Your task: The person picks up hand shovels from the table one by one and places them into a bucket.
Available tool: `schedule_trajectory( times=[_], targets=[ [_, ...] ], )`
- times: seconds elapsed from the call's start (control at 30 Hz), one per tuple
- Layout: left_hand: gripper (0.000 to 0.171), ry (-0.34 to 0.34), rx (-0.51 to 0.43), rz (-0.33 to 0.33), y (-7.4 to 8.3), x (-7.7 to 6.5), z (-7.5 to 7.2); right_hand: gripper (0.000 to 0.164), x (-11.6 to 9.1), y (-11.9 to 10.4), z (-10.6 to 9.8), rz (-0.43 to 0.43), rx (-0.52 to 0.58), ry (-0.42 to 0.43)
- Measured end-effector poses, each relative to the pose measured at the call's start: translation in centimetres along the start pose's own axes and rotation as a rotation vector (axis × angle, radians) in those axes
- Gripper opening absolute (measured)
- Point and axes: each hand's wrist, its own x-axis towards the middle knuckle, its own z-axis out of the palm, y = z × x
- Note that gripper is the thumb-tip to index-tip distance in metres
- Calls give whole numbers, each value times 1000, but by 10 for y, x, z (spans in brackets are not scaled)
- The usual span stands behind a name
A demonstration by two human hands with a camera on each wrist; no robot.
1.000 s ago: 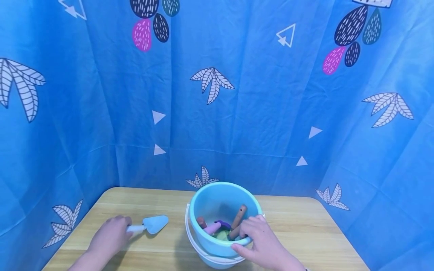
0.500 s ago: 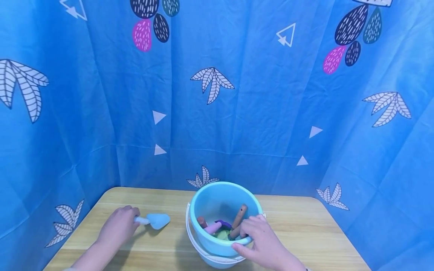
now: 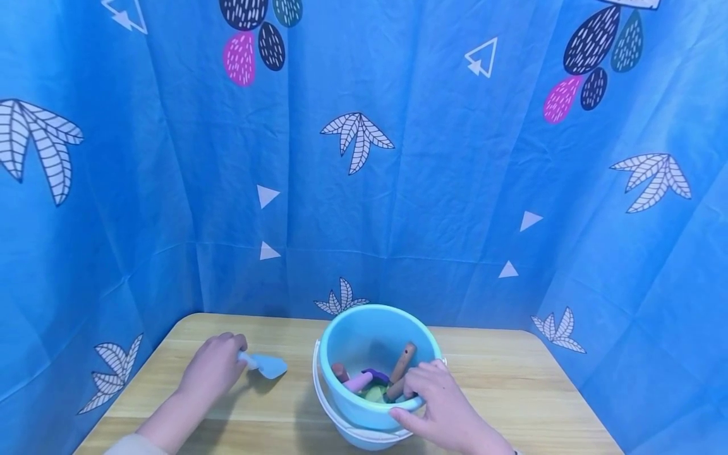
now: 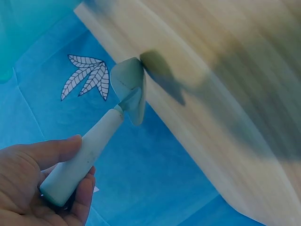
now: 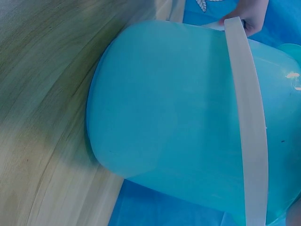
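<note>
My left hand point(image 3: 218, 363) grips the pale handle of a small light-blue toy trowel point(image 3: 270, 366) above the table's left half. The left wrist view shows the thumb and fingers around the handle, while the trowel's blade point(image 4: 129, 77) points away from the hand and casts a shadow on the wood. With fingers curled over the near right rim, my right hand point(image 3: 439, 404) holds a light-blue bucket point(image 3: 364, 411). Inside the bucket lie several tools: a brown handle point(image 3: 403, 361), a pink-purple handle point(image 3: 358, 382), a dark purple piece and something green. Their lower ends are partly hidden.
The bucket's white carrying handle point(image 5: 248, 117) hangs down along its near side. Beneath everything is a light wooden table point(image 3: 500, 379) with rounded far corners. A blue patterned curtain point(image 3: 364, 215) surrounds its back and sides.
My left hand has moved away from me and slightly right, carrying the trowel, whose blade now tips more toward the near right. The right hand and bucket have stayed put.
</note>
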Motion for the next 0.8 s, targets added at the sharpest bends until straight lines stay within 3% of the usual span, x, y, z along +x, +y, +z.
schedule_trajectory(
  times=[0.33, 0.63, 0.8],
  targets=[
    [16, 0, -33, -13, 13, 10, -3, 28, 1, -1, -1, 23, 17, -9],
    [21, 86, -60, 35, 23, 17, -6, 29, 0, -1, -2, 37, 16, -6],
    [22, 94, -78, 39, 27, 20, -9, 29, 0, -1, -2, 22, 11, 4]
  ],
)
